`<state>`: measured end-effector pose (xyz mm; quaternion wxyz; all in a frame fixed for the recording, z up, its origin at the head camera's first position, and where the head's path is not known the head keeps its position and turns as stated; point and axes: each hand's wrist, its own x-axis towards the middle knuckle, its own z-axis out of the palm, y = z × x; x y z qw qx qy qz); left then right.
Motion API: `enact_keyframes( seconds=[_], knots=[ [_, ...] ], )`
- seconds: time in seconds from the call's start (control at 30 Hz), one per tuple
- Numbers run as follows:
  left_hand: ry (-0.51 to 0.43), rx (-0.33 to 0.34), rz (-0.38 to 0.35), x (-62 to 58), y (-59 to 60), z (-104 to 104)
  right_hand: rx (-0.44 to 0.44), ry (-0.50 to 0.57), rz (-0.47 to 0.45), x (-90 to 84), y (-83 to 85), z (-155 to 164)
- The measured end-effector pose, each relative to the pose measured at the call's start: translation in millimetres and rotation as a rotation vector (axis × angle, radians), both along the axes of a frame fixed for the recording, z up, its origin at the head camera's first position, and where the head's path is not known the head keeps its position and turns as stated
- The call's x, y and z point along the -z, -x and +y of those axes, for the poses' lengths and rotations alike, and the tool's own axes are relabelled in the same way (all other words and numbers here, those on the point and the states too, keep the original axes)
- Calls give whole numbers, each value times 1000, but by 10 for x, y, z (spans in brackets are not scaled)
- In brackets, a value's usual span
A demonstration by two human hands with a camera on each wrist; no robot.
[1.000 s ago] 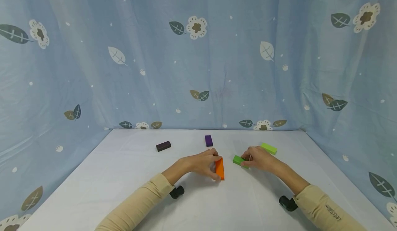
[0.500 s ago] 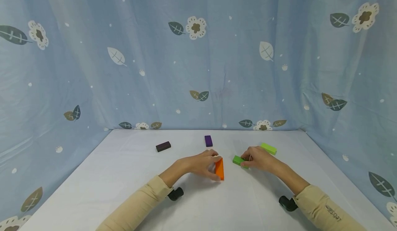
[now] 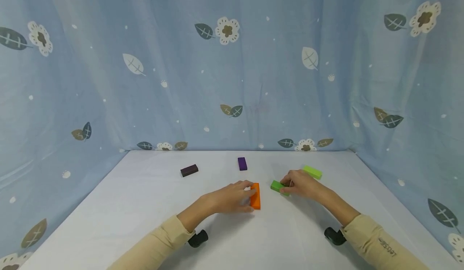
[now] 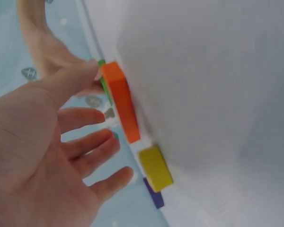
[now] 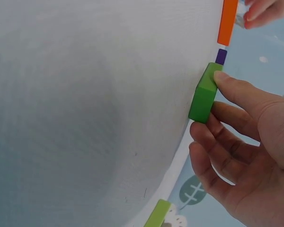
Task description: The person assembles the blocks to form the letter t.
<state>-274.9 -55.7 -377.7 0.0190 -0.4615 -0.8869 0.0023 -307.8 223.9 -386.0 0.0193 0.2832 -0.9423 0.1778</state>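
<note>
Working on a white table (image 3: 145,205), mid-arrangement of blocks. Left hand (image 3: 230,198) spread wide, fingertips touching orange block (image 3: 255,196) lying flat at centre. Right hand (image 3: 302,184) pinching green block (image 3: 278,187) just right of it. Next: probably careful, steady placement.

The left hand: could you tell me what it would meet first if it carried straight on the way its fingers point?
The left hand already touches the orange block at its fingertips; beyond it probably lies the green block.

Left hand (image 3: 232,197) against an orange block (image 3: 255,195), right hand (image 3: 302,184) on a green block (image 3: 277,187), white table (image 3: 145,205)
</note>
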Motion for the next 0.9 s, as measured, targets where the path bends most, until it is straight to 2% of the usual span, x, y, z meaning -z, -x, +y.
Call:
enact_keyframes(
  seconds=[0.17,0.37,0.67,0.9],
  knots=[
    [46,7,129,45,-105,22,3,-4,-5,1,-1,-2],
    [56,-15,162,42,-189,52,13,-3,-7,-8,-9,-3],
    [83,-5,138,89,-216,67,20,7,-13,2,-10,-11],
    [112,-56,38,49,-270,108,34,1,-18,15,6,-12]
  ],
)
